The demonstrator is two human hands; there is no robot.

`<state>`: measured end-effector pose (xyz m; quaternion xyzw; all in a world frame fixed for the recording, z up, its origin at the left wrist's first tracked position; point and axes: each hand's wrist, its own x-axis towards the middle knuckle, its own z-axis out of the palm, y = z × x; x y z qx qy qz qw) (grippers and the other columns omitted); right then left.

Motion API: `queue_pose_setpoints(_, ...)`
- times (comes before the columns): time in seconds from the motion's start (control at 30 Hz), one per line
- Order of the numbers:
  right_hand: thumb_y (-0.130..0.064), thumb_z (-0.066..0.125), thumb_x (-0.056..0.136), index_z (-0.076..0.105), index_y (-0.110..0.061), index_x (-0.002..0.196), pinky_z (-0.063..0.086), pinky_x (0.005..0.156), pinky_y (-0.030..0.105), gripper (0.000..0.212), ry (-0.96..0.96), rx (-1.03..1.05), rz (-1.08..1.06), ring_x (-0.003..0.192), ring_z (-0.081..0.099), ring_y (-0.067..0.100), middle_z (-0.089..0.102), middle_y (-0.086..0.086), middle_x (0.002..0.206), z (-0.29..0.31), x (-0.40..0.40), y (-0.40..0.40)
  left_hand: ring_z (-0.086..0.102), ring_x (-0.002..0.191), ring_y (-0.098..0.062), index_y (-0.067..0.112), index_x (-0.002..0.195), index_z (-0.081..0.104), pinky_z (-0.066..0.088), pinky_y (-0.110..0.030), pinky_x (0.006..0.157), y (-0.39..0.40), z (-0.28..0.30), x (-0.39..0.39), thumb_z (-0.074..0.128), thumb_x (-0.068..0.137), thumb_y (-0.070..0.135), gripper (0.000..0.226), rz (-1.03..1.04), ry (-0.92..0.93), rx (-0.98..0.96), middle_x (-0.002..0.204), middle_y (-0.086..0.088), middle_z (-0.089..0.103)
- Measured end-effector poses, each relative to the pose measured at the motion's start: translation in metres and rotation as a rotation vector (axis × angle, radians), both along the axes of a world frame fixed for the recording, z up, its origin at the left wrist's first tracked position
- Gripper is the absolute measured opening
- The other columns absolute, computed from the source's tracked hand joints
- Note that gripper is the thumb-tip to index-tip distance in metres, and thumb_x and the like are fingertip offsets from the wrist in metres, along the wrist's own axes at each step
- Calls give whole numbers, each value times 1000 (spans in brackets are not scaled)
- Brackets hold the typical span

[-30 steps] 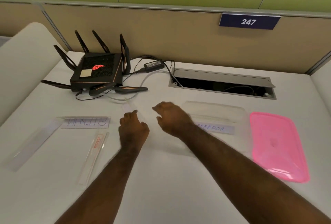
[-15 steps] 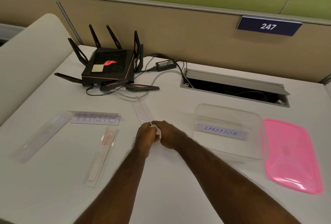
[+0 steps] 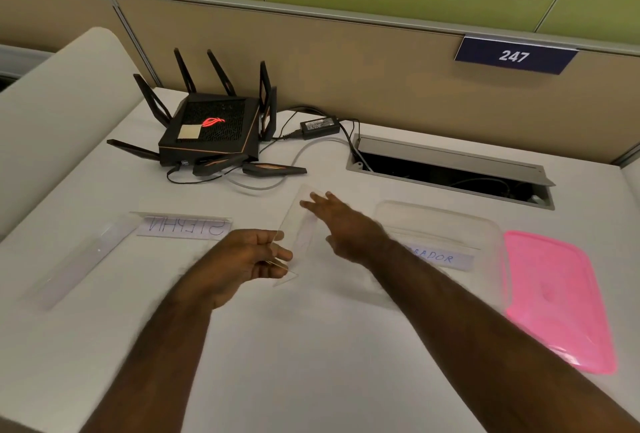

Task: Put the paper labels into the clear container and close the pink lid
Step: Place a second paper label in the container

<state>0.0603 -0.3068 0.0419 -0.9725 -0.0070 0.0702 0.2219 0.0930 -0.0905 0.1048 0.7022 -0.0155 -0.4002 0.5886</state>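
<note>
Pinching the near end of a clear label sleeve (image 3: pixel 298 224), my left hand (image 3: pixel 242 259) had thumb and fingers closed on it, its long axis running away from the grip toward the far side of the desk. My right hand (image 3: pixel 341 224) hovered open, fingers spread, over the sleeve's far half; blur hid whether it touched. The clear container (image 3: pixel 491 242), one label (image 3: pixel 446 257) inside, lay to the grip's right, beyond the right hand, the pink lid (image 3: pixel 554 294) farther right. Another label (image 3: pixel 187 226) lay left.
</note>
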Motion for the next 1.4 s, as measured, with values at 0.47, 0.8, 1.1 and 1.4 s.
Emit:
queue_pose_setpoints(0.47,-34,73,81,47,-33,140,26,110,34,65,-113,-110,2,145,24,12,46,-4,149,59,-32,-83,67,68,-15,9,117,67,57,-26,59,15,39,28,44,97,2,32,-203,-16,-76,97,-15,74)
queue_pose_setpoints(0.8,-57,65,80,51,-38,134,42,94,32,59,111,-54,-201,117,50,11,56,-12,131,61,-123,-156,60,99,-4,37,126,58,53,-21,77,-72,7,6,78,75,41,55,-492,-678,283,112,15,64)
queue_pose_setpoints(1.1,-56,68,78,59,-34,128,44,94,37,56,157,-48,-415,119,51,17,61,-6,131,45,-187,-196,47,100,-9,40,122,60,45,-30,89,-145,-38,-17,69,80,51,45,-616,-966,398,118,16,63)
queue_pose_setpoints(1.4,-63,71,67,67,-34,113,30,87,38,54,63,-384,-441,112,45,20,58,-6,118,10,-201,-185,50,109,-18,35,120,64,29,-36,88,-179,-60,-35,61,81,58,45,-801,-1358,707,122,13,65)
